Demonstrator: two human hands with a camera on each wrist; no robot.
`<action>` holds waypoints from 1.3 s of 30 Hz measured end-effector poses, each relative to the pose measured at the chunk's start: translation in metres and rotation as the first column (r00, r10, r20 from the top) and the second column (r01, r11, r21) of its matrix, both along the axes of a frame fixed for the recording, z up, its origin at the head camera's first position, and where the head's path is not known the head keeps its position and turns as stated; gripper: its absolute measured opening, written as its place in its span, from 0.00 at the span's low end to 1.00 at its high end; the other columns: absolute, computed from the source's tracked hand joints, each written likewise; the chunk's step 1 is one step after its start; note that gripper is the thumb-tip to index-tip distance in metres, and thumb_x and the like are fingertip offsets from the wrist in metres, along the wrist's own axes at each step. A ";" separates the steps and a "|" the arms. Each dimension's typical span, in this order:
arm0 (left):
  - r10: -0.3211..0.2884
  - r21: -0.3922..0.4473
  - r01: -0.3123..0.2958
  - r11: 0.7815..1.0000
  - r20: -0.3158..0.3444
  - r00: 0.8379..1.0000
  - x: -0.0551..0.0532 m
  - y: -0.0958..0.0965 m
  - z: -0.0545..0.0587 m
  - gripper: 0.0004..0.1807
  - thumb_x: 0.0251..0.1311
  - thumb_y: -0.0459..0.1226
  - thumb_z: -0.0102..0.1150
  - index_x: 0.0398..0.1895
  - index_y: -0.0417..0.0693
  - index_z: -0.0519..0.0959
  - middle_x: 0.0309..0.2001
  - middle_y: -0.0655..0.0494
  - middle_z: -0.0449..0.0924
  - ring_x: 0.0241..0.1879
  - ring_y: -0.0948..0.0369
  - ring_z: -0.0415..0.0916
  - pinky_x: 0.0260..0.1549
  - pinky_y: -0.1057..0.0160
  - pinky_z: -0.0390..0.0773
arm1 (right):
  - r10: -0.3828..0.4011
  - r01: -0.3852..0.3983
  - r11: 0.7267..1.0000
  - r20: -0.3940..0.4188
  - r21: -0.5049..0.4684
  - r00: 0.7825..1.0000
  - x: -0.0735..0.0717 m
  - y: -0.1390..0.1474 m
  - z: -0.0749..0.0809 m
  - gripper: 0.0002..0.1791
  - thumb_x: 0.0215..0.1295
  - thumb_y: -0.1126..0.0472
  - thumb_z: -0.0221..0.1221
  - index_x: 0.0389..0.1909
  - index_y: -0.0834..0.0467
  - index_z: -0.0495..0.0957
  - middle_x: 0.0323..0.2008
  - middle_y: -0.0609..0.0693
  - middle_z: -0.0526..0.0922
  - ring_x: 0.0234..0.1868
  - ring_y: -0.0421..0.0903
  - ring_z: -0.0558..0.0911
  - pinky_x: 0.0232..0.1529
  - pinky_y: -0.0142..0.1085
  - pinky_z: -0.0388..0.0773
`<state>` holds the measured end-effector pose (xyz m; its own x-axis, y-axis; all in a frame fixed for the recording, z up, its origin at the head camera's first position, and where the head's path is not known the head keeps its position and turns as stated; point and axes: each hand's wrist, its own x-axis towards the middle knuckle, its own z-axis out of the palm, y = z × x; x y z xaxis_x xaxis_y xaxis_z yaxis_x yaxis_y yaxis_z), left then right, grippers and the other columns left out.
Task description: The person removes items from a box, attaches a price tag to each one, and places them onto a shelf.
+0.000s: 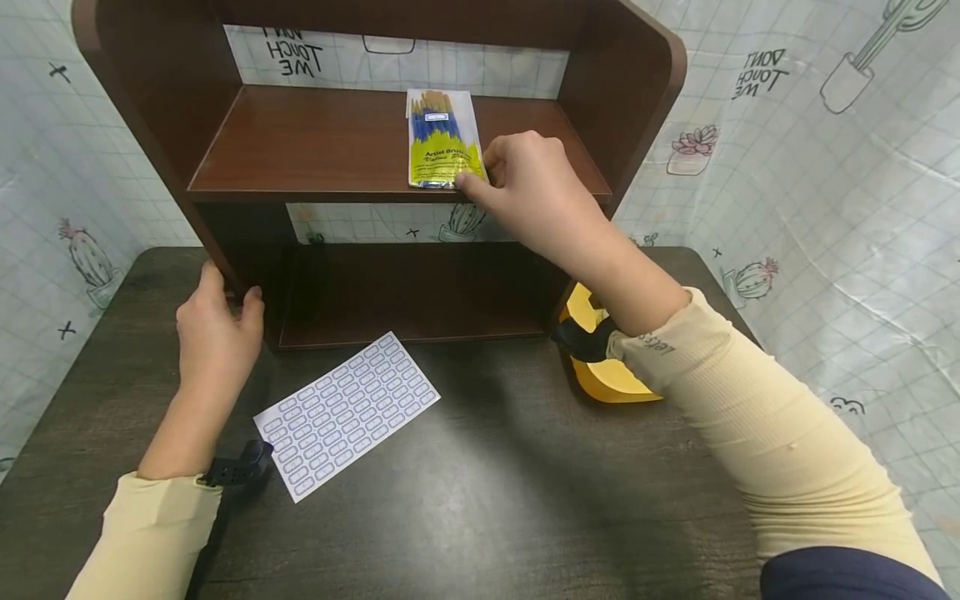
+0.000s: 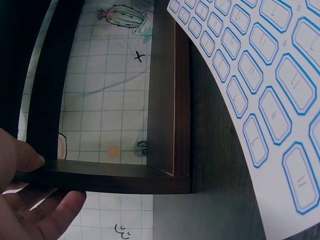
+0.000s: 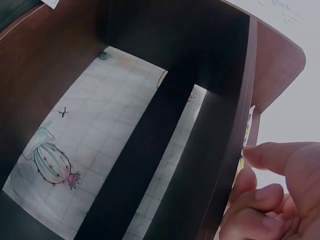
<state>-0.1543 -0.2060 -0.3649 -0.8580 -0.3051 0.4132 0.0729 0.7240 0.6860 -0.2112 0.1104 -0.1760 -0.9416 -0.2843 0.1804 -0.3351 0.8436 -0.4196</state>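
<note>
A clear packet of paint brushes (image 1: 442, 154), with a yellow label and a small sticker, lies on the upper board of a dark brown shelf unit (image 1: 315, 137). My right hand (image 1: 543, 187) pinches its lower right corner, thumb on top; in the right wrist view only a thin edge of the packet (image 3: 246, 135) shows past the shelf board. With my left hand (image 1: 217, 337) I grip the unit's left side panel (image 2: 125, 183), thumb on one face and fingers on the other. A white sheet of blue-bordered label stickers (image 1: 347, 417) lies beside my left wrist.
The shelf unit stands at the back of a dark wooden table (image 1: 480, 500). A yellow object (image 1: 615, 383) sits by its right side, partly hidden behind my right forearm. A patterned curtain (image 1: 847, 275) surrounds the table.
</note>
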 end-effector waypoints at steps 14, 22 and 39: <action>0.014 -0.013 -0.015 1.000 -0.021 1.000 0.002 0.001 0.000 0.19 0.75 0.34 0.52 0.65 0.34 0.71 0.57 0.30 0.83 0.49 0.32 0.83 0.43 0.34 0.81 | 0.009 -0.024 0.995 -0.146 -0.097 0.989 0.019 0.029 -0.019 0.17 0.77 0.52 0.57 0.50 0.61 0.84 0.30 0.54 0.80 0.33 0.49 0.75 0.38 0.37 0.70; 0.013 -0.027 -0.014 1.000 -0.024 1.000 0.001 0.001 0.000 0.19 0.75 0.34 0.52 0.64 0.34 0.71 0.56 0.30 0.83 0.45 0.32 0.83 0.40 0.35 0.80 | 0.086 -0.132 0.969 -0.215 -0.208 0.973 0.029 0.071 -0.036 0.10 0.75 0.58 0.60 0.45 0.60 0.85 0.32 0.54 0.86 0.27 0.42 0.77 0.32 0.26 0.71; 0.001 -0.017 -0.001 1.000 -0.017 1.000 -0.002 -0.001 -0.001 0.19 0.75 0.34 0.52 0.64 0.34 0.71 0.56 0.30 0.83 0.48 0.33 0.83 0.44 0.34 0.81 | 0.021 -0.016 0.998 0.085 -0.065 0.996 0.012 0.171 -0.097 0.11 0.72 0.52 0.66 0.43 0.56 0.84 0.38 0.51 0.89 0.33 0.32 0.84 0.39 0.21 0.76</action>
